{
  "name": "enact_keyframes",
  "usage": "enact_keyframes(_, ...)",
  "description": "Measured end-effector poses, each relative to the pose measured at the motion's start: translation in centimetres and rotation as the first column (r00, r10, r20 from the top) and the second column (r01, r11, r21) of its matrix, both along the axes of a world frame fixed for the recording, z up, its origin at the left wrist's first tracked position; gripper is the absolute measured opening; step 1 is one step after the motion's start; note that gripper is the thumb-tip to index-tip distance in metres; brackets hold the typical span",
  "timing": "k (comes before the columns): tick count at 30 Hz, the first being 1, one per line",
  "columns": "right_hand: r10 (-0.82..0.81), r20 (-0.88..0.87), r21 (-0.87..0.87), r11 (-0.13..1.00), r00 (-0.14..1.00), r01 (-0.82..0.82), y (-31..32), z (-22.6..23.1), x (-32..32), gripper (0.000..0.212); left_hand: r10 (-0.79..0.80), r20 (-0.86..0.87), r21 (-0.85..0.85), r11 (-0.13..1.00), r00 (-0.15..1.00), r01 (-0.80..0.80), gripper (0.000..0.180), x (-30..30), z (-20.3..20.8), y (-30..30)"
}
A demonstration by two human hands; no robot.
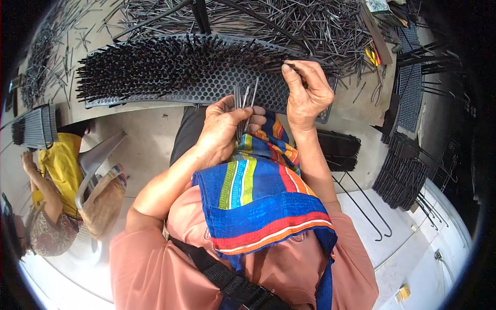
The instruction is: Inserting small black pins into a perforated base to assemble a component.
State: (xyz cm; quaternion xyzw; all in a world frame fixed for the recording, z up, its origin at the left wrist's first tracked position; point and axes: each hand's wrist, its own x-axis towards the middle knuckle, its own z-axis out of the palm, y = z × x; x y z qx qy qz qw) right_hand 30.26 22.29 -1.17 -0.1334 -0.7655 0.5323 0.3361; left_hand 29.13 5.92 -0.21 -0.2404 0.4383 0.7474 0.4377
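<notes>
A long curved rack with a perforated dark plate (pixel 206 89) lies across the work table in front of me. Thin dark rods (pixel 139 64) stand densely in its holes along the left and far side, while bare holes show along the near right part. My left hand (pixel 221 125) is closed round a small bundle of loose rods (pixel 238 101) just off the rack's near edge. Over the rack's right end, my right hand (pixel 310 93) has thumb and fingers pinched together at the standing rods. It seems to grip the tip of one rod, partly hidden by the fingers.
Heaps of loose rods (pixel 320 26) cover the table beyond the rack. Pliers (pixel 377 93) and yellow-handled tools (pixel 371 54) lie at the right. More filled racks (pixel 400 175) stand to the right. A person in a yellow apron (pixel 62 160) sits at the left beside a chair (pixel 95 155).
</notes>
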Motion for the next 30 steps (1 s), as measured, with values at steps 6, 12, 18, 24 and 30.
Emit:
enact_keyframes(6,-0.018,0.126,0.140,0.990,0.992,0.001,-1.1,0.9,0.4,0.013,-0.002,0.056,0.007,1.000,0.998,0.002,0.013,0.1,-0.6,-0.1)
enact_keyframes(12,0.067,0.127,0.339,0.935,0.990,-0.107,-0.3,0.3,0.5,0.011,-0.016,0.031,0.013,1.000,0.999,0.015,0.012,0.1,-0.7,0.0)
enact_keyframes(18,0.427,0.387,-0.609,0.784,0.817,-0.121,0.1,0.6,3.3,0.010,-0.115,0.016,0.084,0.990,0.993,0.114,0.011,-0.4,0.7,0.6)
enact_keyframes(24,0.544,0.277,-0.825,0.557,0.792,-0.094,0.8,-0.1,4.0,0.005,-0.183,0.020,0.092,0.979,0.983,0.181,0.012,0.0,0.8,1.5)
enact_keyframes(30,-0.028,0.149,-0.538,0.836,0.988,0.105,1.5,0.7,3.2,0.005,-0.138,-0.027,-0.024,0.990,0.990,0.137,0.017,0.3,0.0,1.6)
